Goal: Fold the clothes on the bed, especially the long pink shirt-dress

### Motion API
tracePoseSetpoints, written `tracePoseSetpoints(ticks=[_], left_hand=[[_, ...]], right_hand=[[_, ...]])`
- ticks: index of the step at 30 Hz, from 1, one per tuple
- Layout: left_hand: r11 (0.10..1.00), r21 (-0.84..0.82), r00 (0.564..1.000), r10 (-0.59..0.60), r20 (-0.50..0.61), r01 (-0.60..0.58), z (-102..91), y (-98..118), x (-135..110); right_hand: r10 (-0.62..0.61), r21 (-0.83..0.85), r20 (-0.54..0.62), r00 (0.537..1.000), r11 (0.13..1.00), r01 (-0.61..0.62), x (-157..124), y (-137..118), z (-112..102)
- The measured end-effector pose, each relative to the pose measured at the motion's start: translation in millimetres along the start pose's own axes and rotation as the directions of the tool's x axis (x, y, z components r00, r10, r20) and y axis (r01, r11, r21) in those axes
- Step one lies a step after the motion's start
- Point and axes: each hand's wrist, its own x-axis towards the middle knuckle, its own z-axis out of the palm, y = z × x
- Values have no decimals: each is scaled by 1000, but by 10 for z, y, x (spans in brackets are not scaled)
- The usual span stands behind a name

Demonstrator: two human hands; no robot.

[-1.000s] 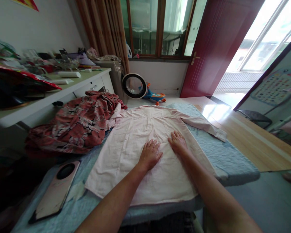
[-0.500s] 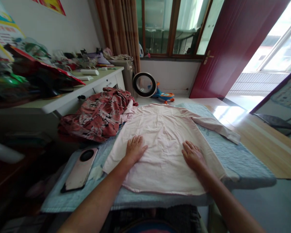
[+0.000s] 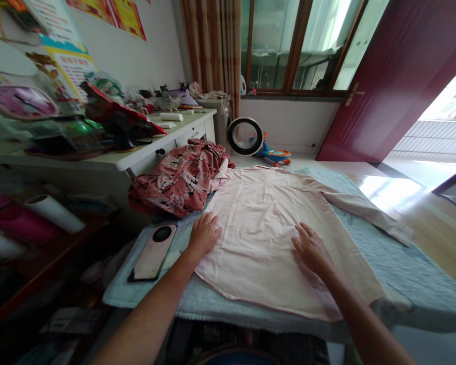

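Covering pretty much the whole work surface is a pale blue quilted pad (image 3: 403,263), and that's the biggest thing in front of the person. On top of it a light pink shirt (image 3: 266,213) is spread out flat, collar end pointing away toward the window, with one long sleeve (image 3: 368,210) trailing off to the right across the pad. Just beside the shirt's far left corner there's a crumpled red floral garment (image 3: 178,180), bunched up against the white desk (image 3: 152,154). A pinkish phone (image 3: 152,253) with a big round camera bump lies flat on the pad near its left edge, close to the shirt but not touching it.

Now the hands. The left hand (image 3: 203,235) sits palm down right on the shirt's left edge, fingers loose and flat, grasping nothing. The right hand (image 3: 311,248) is pressed flat on the right half of the shirt, fingers spread, also not gripping anything. The two hands are well apart, with bare fabric between them.
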Motion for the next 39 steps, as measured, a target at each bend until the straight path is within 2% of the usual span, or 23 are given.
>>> tracePoseSetpoints(ticks=[3,7,11,15,19,24,33,36,39], left_hand=[[999,-6,999,-31,23,31,11,-67,-22],[997,-1,997,-77,23,77,-71,4,-2],[998,-43,999,38,20,-37,-94,257,333],[987,-110,992,124,26,-121,64,478,771],[987,-112,992,123,25,-120,222,575,985],[990,-90,993,114,38,-110,278,562,1160],[984,-109,988,148,32,-144,428,333,1740],[978,-118,983,177,39,-171,487,294,1797],[974,-116,979,201,39,-195,512,289,1748]], right_hand=[[-59,23,15,998,998,59,-4,-125,70],[-25,20,37,999,999,25,-51,-167,138],[-1,19,35,999,1000,0,-59,-178,120],[10,33,48,999,999,-12,-57,-200,86],[17,42,49,999,999,-19,-65,-207,85],[23,39,54,998,999,-25,-66,-202,96],[31,64,49,998,997,-34,-62,-198,105],[33,79,44,998,996,-37,-62,-200,95],[34,83,50,998,996,-38,-61,-203,83]])
